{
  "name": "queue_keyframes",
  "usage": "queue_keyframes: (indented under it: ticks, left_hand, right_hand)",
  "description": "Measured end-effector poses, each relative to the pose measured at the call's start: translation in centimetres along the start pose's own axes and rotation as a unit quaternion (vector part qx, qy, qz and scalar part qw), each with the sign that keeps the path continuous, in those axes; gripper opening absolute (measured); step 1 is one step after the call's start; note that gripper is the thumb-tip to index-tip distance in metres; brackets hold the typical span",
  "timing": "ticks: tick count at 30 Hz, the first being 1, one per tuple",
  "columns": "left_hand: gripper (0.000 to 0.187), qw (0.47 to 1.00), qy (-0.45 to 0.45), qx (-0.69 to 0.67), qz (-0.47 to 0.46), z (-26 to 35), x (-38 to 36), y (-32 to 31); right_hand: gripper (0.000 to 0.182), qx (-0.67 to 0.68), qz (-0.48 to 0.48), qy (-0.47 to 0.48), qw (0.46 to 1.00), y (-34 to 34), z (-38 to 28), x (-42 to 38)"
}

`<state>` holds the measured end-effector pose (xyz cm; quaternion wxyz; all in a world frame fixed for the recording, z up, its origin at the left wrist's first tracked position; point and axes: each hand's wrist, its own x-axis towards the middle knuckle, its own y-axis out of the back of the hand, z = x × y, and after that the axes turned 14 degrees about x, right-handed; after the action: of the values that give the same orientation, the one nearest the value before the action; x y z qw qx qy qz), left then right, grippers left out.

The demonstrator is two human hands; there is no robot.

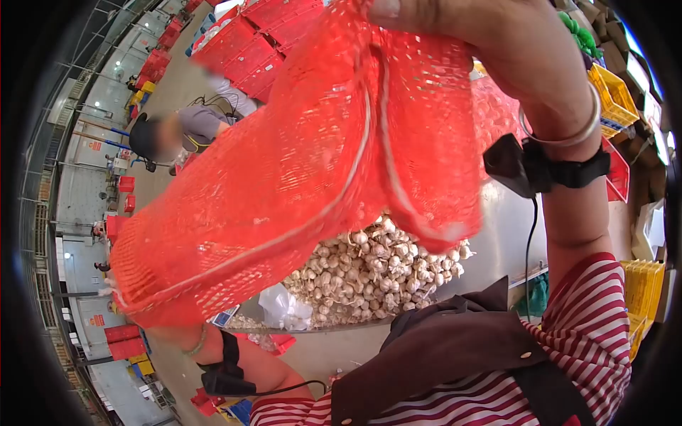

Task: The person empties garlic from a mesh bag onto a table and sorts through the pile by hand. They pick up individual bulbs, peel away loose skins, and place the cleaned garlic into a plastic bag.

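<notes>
A red mesh bag (284, 192) with pale seam lines is stretched in front of me, and it covers much of the view. At the top, my right hand (440, 18) is closed on one end of the bag, the thumb showing at the edge. My left hand (167, 338) is at the bag's lower left end, mostly hidden by the mesh, with the end drawn taut there. Beneath the bag a heap of garlic bulbs (376, 273) lies on the metal table (501, 238). A translucent plastic bag (284, 309) sits beside the garlic.
Red crates (249, 53) are stacked beyond the table. Another person (202, 124) in a dark cap is bent over at the left. Yellow crates (612, 96) and cardboard boxes stand at the right. Cables hang from the devices strapped to both my wrists.
</notes>
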<state>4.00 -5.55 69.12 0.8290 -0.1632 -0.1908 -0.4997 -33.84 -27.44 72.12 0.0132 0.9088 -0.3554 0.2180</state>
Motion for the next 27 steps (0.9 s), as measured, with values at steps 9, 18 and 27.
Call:
queue_keyframes:
  ticks: [9, 18, 27]
  left_hand:
    - [0.057, 0.829, 0.355, -0.262, -0.345, -11.0, -8.6, -15.9]
    - [0.066, 0.682, 0.452, -0.276, -0.504, -21.6, -23.0, -24.9]
    - [0.076, 0.938, 0.004, -0.041, -0.345, -16.8, -21.6, -34.2]
  right_hand:
    - [0.024, 0.145, 0.255, 0.134, 0.947, -5.4, 3.4, -3.8]
    - [0.070, 0.245, 0.406, -0.137, 0.870, 2.1, 13.2, -26.0]
    - [0.064, 0.022, 0.539, -0.084, 0.838, 10.8, 13.0, -40.7]
